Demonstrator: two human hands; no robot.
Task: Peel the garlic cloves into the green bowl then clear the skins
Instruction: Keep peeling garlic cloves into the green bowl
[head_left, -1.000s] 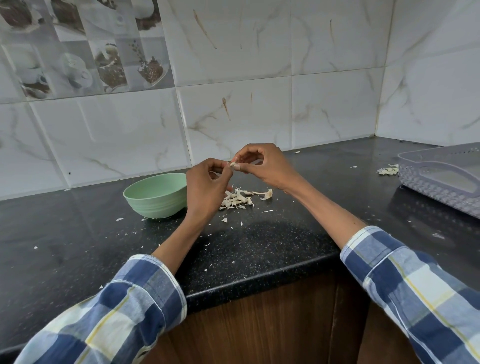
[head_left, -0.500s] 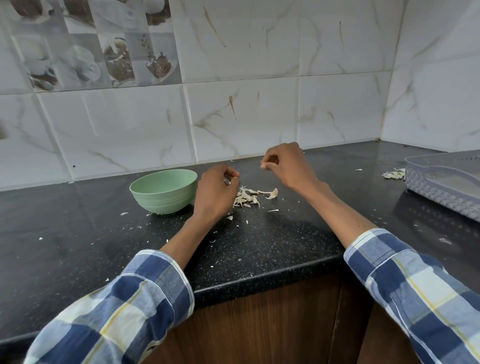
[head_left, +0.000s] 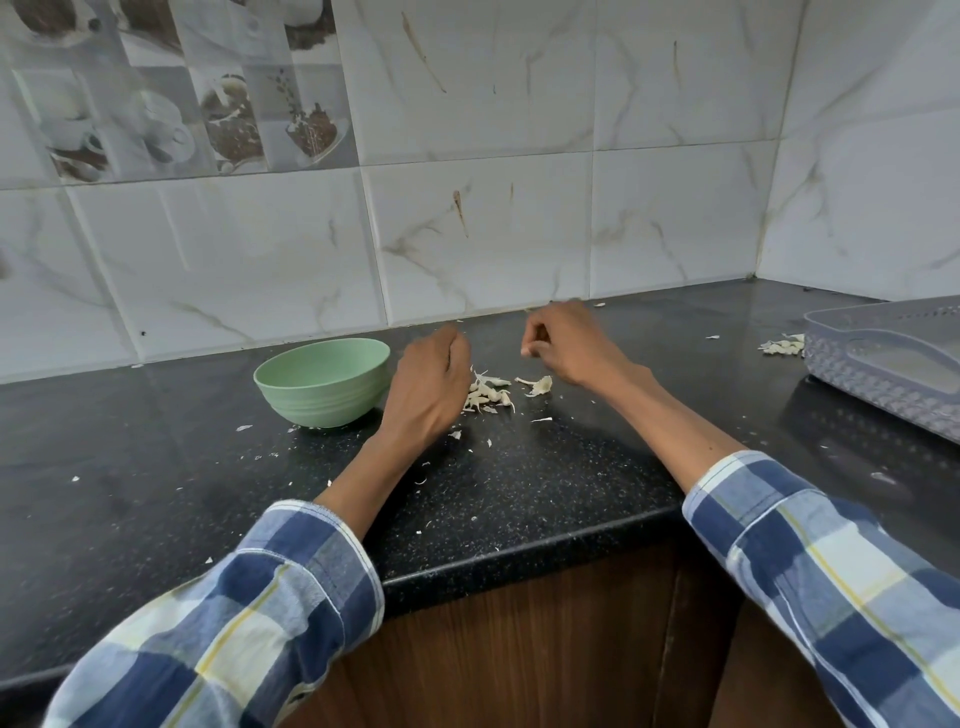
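Green bowl (head_left: 322, 382) upright on black counter (head_left: 545, 483), left hand (head_left: 428, 389) just right of it, fingers curled under, contents hidden, garlic skins (head_left: 488, 392) between hands, right hand (head_left: 569, 345) curled, hold unclear, grey basket (head_left: 893, 358) far right

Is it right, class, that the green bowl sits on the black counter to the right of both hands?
No. The head view shows the green bowl on the black counter to the left of both hands, beside the left hand; the right hand is further right.
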